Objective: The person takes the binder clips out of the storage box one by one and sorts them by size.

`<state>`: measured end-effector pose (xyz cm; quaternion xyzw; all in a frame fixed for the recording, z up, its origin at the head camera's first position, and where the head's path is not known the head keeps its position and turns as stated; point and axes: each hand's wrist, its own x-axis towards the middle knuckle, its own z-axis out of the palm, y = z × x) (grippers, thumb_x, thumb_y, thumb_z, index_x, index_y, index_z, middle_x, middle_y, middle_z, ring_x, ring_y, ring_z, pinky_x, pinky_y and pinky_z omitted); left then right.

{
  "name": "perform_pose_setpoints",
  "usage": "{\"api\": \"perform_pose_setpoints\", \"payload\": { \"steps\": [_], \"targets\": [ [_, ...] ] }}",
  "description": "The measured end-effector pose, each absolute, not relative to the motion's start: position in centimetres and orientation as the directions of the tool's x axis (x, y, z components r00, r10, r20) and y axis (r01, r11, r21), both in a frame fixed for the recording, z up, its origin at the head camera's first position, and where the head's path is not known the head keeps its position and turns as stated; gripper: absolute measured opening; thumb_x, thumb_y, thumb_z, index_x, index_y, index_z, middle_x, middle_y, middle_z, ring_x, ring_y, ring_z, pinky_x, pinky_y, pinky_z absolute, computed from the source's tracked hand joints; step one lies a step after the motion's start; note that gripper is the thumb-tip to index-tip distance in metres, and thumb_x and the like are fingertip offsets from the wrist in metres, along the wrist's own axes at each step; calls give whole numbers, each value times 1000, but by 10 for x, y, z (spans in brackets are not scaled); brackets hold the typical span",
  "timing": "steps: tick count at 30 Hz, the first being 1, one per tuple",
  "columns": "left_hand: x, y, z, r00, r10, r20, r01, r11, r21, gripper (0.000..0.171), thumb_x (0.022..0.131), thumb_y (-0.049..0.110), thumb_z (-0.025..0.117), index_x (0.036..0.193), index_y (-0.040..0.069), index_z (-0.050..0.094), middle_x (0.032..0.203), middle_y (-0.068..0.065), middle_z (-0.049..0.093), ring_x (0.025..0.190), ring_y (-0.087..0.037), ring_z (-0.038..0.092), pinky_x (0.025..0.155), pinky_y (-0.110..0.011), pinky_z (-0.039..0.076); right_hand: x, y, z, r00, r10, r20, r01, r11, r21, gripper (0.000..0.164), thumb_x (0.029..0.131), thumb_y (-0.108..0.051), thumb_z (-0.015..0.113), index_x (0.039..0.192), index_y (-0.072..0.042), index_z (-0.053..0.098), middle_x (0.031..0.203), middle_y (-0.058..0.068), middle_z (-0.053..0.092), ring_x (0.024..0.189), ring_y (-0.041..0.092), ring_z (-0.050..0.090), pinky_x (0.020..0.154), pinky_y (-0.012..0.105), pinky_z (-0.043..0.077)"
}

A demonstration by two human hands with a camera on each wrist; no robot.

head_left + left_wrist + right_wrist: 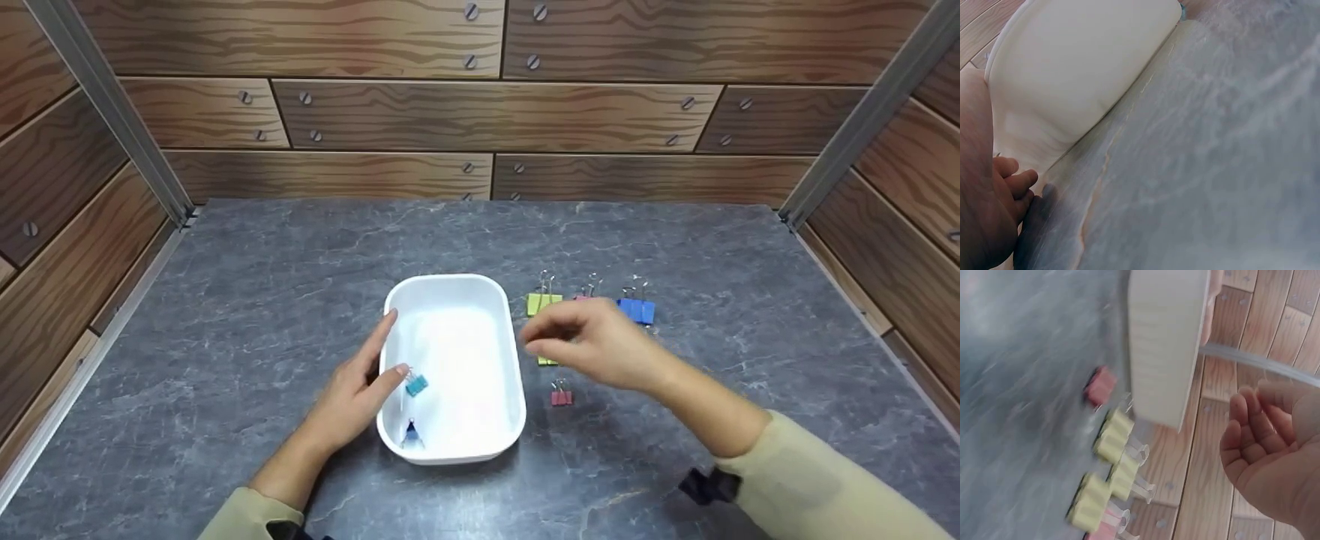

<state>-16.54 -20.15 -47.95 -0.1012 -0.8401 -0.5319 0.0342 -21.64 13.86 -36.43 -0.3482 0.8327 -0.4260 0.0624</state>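
My left hand (346, 397) holds the left wall of a white plastic tub (516, 390), thumb over the rim and fingers outside. In the left wrist view, its curled fingers (1019, 180) are by the tub's outer wall. Inside the tub lie a teal binder clip (416, 385) and a dark blue binder clip (412, 433). My right hand (592, 345) hovers just right of the tub, fingers loosely bent, with nothing visible in them. Beneath and behind it are yellow binder clips (543, 304), partly hidden by the hand.
A blue binder clip (636, 311) and a partly covered pink one stand in the back row right of the tub. Closer lies a small red binder clip (561, 397). Wood-patterned walls (495, 116) enclose the grey marbled table (300, 247) at the back and sides.
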Motion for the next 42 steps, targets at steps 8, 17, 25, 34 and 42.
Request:
{"api": "perform_pose_setpoints", "payload": {
  "steps": [8,17,25,34,42],
  "targets": [
    [-167,-202,-481,-975,133,180,219,416,883,72,108,34,64,170,32,28,168,-11,37,151,-28,40,120,-54,35,-217,85,-373,-546,-830,117,-596,286,-751,16,96,-11,79,112,-11,82,102,1,79,93,10,72,83,33,61],
    [-166,-203,-485,-970,128,209,244,435,867,72,107,33,65,170,31,30,165,-12,42,149,-28,43,119,-53,37,-220,43,-398,-345,-939,-15,-637,246,-730,24,95,-6,80,118,-4,80,108,8,80,93,0,69,83,22,57],
    [-164,-202,-486,-962,140,235,272,404,873,71,107,31,65,170,28,31,162,-15,47,146,-27,47,116,-55,40,-221,29,-412,-265,-960,-88,-672,250,-697,33,89,1,83,121,-6,80,115,7,78,95,4,70,84,20,57],
    [-165,-203,-485,-955,137,263,296,416,860,71,106,29,66,169,27,32,160,-16,48,146,-28,47,118,-55,37,-222,18,-421,-231,-970,-76,-680,217,-700,38,87,1,84,124,-8,79,114,7,74,100,15,70,86,23,57],
    [-165,-203,-482,-958,137,250,285,414,864,71,106,30,65,169,30,32,154,-14,56,137,-25,56,114,-55,42,-224,10,-427,-220,-971,-92,-706,223,-672,36,87,-4,85,121,-13,81,109,0,75,93,4,62,85,19,52]
  ]
}}
